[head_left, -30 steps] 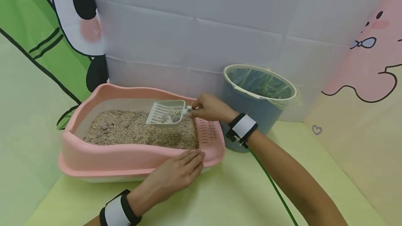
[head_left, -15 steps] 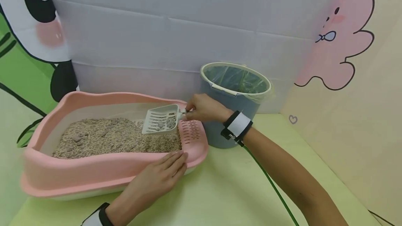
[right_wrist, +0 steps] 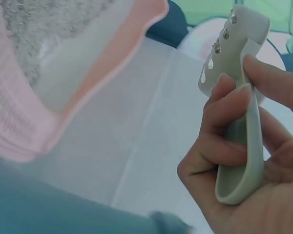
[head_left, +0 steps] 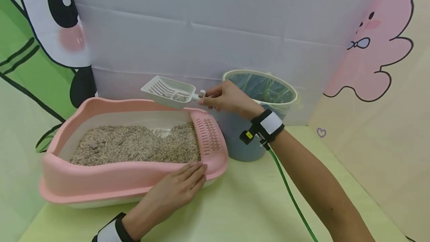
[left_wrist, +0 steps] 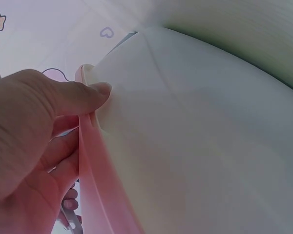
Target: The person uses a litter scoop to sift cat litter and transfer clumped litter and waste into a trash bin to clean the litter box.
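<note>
A pale litter scoop [head_left: 164,89] with a slotted pan is held above the back rim of the pink and white litter box [head_left: 111,182]. Grey clumps lie in the pan. Its handle is gripped by my right hand [head_left: 231,99], and the right wrist view shows fingers and thumb wrapped around that handle [right_wrist: 254,151]. At the box's front right corner rests my left hand [head_left: 171,193]. In the left wrist view its thumb [left_wrist: 90,97] presses the white underside while the fingers lie along the pink side. Tan litter [head_left: 134,143] covers much of the box floor.
A blue bucket [head_left: 243,145] with a pale rim and a clear bag liner stands right behind the box, partly hidden by my right hand. Both stand on a pale green surface [head_left: 248,204] against cartoon-printed walls. A green cable [head_left: 289,186] trails from my right wrist.
My right hand has lifted the scoop up out of the box, to above its back rim. The left hand stays at the front corner. The head view has shifted.
</note>
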`<state>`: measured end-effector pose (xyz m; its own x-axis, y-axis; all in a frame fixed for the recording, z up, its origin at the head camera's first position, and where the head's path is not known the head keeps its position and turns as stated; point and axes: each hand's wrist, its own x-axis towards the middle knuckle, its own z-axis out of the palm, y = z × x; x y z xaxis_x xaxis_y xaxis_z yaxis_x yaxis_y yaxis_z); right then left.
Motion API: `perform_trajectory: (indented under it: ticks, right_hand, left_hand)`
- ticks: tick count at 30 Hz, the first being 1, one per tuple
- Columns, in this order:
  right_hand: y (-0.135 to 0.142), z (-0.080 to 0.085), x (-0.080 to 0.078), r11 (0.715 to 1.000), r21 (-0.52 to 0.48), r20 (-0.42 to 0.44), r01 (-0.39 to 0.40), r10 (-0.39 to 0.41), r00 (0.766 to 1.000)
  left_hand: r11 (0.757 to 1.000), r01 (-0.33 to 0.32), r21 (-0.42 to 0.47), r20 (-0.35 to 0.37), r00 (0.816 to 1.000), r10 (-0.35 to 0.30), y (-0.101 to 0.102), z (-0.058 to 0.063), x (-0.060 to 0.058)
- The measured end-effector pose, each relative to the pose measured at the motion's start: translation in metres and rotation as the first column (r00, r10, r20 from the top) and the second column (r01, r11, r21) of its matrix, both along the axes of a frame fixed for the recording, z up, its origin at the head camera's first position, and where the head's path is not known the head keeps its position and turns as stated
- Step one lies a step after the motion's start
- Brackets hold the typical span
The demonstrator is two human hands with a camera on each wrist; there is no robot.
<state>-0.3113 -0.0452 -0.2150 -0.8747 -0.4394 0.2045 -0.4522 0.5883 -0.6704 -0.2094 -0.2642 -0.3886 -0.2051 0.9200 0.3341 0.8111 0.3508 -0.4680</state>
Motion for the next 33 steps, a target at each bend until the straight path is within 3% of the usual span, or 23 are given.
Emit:
perform_trajectory:
  ticks: [6,10,14,18,22,26,30,33]
  right_hand:
    - [0.04,0.036,-0.003,0.997,0.001,-0.03,0.079,-0.079,0.996]
    - [0.093,0.047,-0.006,0.98,0.032,-0.042,0.199,-0.197,0.979]
    - [0.145,0.044,-0.009,0.933,0.102,-0.091,0.345,-0.336,0.937]
    - [0.179,0.036,-0.003,0.876,0.213,-0.202,0.433,-0.394,0.897]
    - [0.194,0.026,0.005,0.819,0.306,-0.363,0.485,-0.371,0.855]
    - [0.196,0.015,0.01,0.739,0.378,-0.527,0.558,-0.325,0.786]
    - [0.195,0.007,0.009,0.631,0.469,-0.706,0.618,-0.153,0.691]
    - [0.195,0.007,0.009,0.566,0.511,-0.776,0.647,-0.019,0.63]
  left_hand:
    - [0.999,-0.02,-0.031,-0.005,1.0,0.02,0.002,0.0,0.0]
    - [0.998,-0.031,-0.047,-0.008,0.999,0.031,0.002,0.001,-0.001]
    - [0.998,-0.039,-0.052,-0.016,0.999,0.038,0.002,0.001,0.0]
    - [0.998,-0.043,-0.054,-0.021,0.999,0.042,0.001,0.002,0.0]
    - [0.996,-0.056,-0.065,-0.022,0.998,0.055,0.001,0.002,-0.001]
    - [0.994,-0.068,-0.081,-0.019,0.998,0.066,0.0,0.001,-0.001]
    - [0.994,-0.074,-0.08,-0.015,0.997,0.073,0.001,0.0,-0.001]
    - [0.995,-0.069,-0.069,-0.018,0.998,0.068,0.003,0.0,-0.001]
